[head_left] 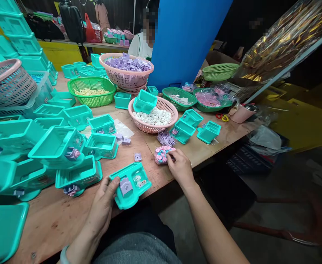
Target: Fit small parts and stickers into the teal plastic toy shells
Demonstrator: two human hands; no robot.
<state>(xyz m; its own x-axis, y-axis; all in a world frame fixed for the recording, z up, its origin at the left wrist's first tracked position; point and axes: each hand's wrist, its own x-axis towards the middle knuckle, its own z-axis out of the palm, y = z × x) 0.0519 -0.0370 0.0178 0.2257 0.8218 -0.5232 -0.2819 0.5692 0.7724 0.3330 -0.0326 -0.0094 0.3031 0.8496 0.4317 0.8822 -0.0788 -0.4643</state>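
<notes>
My left hand (pixel 103 205) grips a teal plastic toy housing (pixel 130 184) at the table's front edge; a purple square piece and a small white figure sit in it. My right hand (pixel 179 167) reaches to a small clear bag of pink and blue round parts (pixel 162 154), fingertips pinched at its edge. A loose purple piece (pixel 138 157) lies between the two hands.
Many teal housings (pixel 59 146) are piled at the left. A pink basket of white pieces (pixel 154 117), green baskets (pixel 92 91) and a pink basket of purple parts (pixel 126 68) stand behind. A blue board (pixel 185 36) rises at the back, with a person seated beyond it.
</notes>
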